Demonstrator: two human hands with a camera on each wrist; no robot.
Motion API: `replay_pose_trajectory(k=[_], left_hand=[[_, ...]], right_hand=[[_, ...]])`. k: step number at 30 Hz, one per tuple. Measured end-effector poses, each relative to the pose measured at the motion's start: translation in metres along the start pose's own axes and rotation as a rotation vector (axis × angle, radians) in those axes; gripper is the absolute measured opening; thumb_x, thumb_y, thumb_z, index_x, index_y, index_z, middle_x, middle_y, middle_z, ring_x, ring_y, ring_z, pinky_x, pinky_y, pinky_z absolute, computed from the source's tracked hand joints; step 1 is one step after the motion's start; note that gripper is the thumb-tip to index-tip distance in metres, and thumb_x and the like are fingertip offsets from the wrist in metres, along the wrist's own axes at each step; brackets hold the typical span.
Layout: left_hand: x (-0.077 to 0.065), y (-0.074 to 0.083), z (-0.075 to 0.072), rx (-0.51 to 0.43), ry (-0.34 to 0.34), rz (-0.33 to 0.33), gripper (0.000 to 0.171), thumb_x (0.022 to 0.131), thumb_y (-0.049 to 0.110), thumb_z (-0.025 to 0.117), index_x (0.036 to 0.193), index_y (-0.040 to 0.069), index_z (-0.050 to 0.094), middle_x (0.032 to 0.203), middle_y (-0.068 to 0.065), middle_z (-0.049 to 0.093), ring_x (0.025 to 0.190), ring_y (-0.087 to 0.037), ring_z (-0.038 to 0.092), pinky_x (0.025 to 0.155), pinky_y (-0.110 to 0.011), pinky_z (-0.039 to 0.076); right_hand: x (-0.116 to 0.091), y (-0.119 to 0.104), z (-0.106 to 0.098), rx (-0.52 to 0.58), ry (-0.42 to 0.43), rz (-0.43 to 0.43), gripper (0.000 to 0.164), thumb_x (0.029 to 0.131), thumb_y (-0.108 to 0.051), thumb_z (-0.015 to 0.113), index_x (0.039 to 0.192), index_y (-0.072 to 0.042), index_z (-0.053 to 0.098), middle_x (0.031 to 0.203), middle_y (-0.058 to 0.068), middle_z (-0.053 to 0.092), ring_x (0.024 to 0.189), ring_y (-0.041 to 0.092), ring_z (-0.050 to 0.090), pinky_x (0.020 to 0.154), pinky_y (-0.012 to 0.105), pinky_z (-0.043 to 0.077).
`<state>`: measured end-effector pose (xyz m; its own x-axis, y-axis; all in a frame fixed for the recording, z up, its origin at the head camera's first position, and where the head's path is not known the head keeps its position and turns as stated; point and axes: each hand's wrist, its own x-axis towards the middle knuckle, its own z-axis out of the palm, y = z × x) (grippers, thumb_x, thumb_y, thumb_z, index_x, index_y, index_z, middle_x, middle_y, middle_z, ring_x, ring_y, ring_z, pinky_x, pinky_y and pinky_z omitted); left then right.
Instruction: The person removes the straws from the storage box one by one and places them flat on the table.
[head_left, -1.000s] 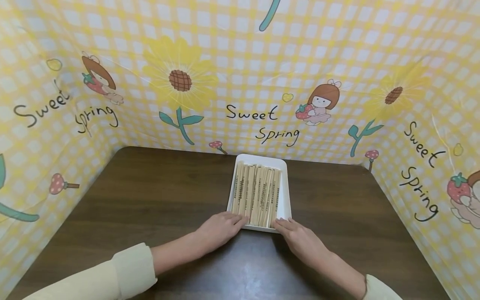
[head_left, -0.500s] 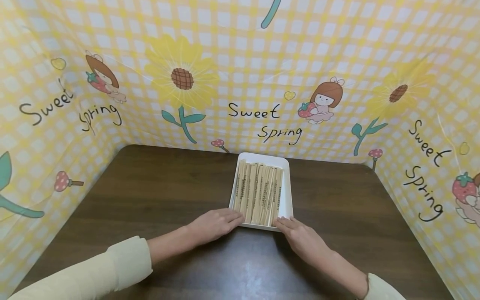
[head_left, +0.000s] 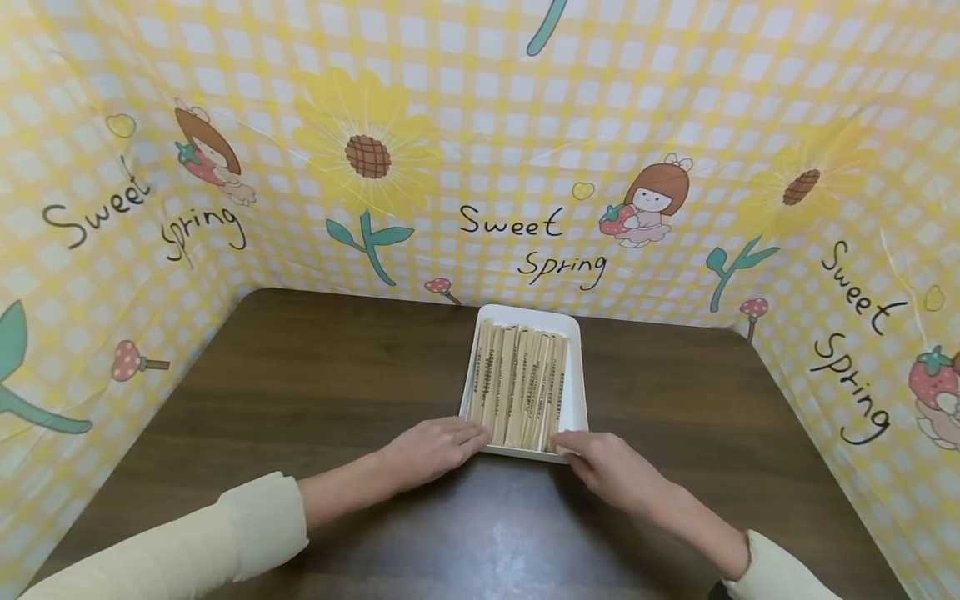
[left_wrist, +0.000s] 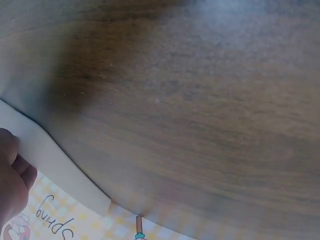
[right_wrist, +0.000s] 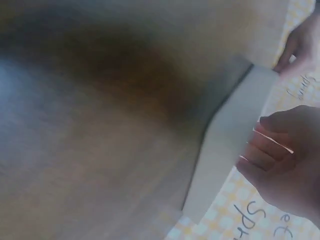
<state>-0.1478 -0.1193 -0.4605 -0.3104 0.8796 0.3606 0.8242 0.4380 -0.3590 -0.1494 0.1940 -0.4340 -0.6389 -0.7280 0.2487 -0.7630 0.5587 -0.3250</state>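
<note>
A white rectangular tray [head_left: 576,400] stands on the table with its far end near the patterned cloth. In it, several paper-wrapped chopstick packets [head_left: 517,387] lie side by side, lengthwise, printed with dark text. My left hand [head_left: 431,450] holds the near left corner, its fingers bent over the rim; the left wrist view shows only part of this hand. Over the near right corner, my right hand [head_left: 618,471] reaches its fingertips just inside the rim beside the packet ends. In the right wrist view, a gap shows between its thumb and loosely bent fingers [right_wrist: 265,150].
A dark brown wooden table [head_left: 322,375] extends around the tray. Yellow checked cloth [head_left: 420,100] with flowers and lettering rises behind it and on both sides.
My right hand's fingers have lifted and shifted slightly at the tray's corner, and the thumb side now shows. My left hand stays at its corner. The head view has shifted slightly.
</note>
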Motion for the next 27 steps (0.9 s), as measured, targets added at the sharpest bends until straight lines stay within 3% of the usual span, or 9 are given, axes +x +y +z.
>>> replay_pose_trajectory(k=[6, 7, 12, 17, 22, 27], left_hand=[[0.001, 0.0, -0.002, 0.002, 0.012, -0.008, 0.032, 0.087, 0.003, 0.063, 0.119, 0.0, 0.068, 0.113, -0.008, 0.071, 0.105, -0.019, 0.067, 0.093, -0.029, 0.053], [0.002, 0.0, -0.002, -0.001, 0.011, -0.009, 0.032, 0.087, 0.002, 0.063, 0.119, 0.0, 0.068, 0.113, -0.008, 0.071, 0.105, -0.019, 0.067, 0.093, -0.029, 0.052], [0.003, 0.001, -0.001, -0.011, -0.004, -0.016, 0.032, 0.087, 0.002, 0.065, 0.119, 0.0, 0.069, 0.114, -0.009, 0.071, 0.105, -0.02, 0.067, 0.093, -0.029, 0.052], [0.002, 0.002, 0.0, -0.014, -0.011, -0.026, 0.032, 0.087, 0.002, 0.066, 0.119, 0.001, 0.069, 0.113, -0.008, 0.071, 0.105, -0.02, 0.067, 0.092, -0.029, 0.053], [0.002, 0.002, 0.0, -0.008, 0.0, -0.027, 0.032, 0.086, 0.002, 0.066, 0.118, 0.001, 0.069, 0.112, -0.008, 0.071, 0.103, -0.02, 0.068, 0.092, -0.029, 0.053], [0.002, 0.002, 0.0, -0.004, 0.008, -0.024, 0.031, 0.086, 0.002, 0.065, 0.116, 0.001, 0.069, 0.111, -0.008, 0.072, 0.103, -0.02, 0.068, 0.092, -0.029, 0.053]], right_hand=[[0.022, 0.004, -0.013, 0.311, -0.022, 0.278, 0.035, 0.095, -0.001, 0.063, 0.129, 0.006, 0.062, 0.127, 0.019, 0.064, 0.092, 0.024, 0.071, 0.08, 0.036, 0.058], [0.026, 0.005, -0.014, 0.343, -0.018, 0.317, 0.036, 0.096, -0.001, 0.062, 0.13, 0.007, 0.06, 0.128, 0.021, 0.063, 0.101, 0.029, 0.07, 0.081, 0.038, 0.058], [0.042, 0.01, -0.014, 0.38, -0.036, 0.458, 0.042, 0.097, -0.003, 0.058, 0.136, 0.012, 0.051, 0.131, 0.03, 0.058, 0.104, 0.037, 0.068, 0.085, 0.045, 0.057], [0.053, 0.015, -0.01, 0.365, -0.055, 0.504, 0.046, 0.097, -0.002, 0.054, 0.139, 0.016, 0.045, 0.132, 0.035, 0.054, 0.107, 0.041, 0.065, 0.089, 0.048, 0.055], [0.061, 0.021, -0.007, 0.316, -0.033, 0.494, 0.045, 0.096, 0.0, 0.053, 0.137, 0.018, 0.046, 0.131, 0.036, 0.053, 0.107, 0.043, 0.065, 0.089, 0.048, 0.055], [0.069, 0.026, -0.004, 0.225, -0.056, 0.48, 0.024, 0.093, 0.001, 0.055, 0.116, 0.008, 0.06, 0.114, 0.031, 0.065, 0.103, 0.039, 0.067, 0.08, 0.045, 0.058]])
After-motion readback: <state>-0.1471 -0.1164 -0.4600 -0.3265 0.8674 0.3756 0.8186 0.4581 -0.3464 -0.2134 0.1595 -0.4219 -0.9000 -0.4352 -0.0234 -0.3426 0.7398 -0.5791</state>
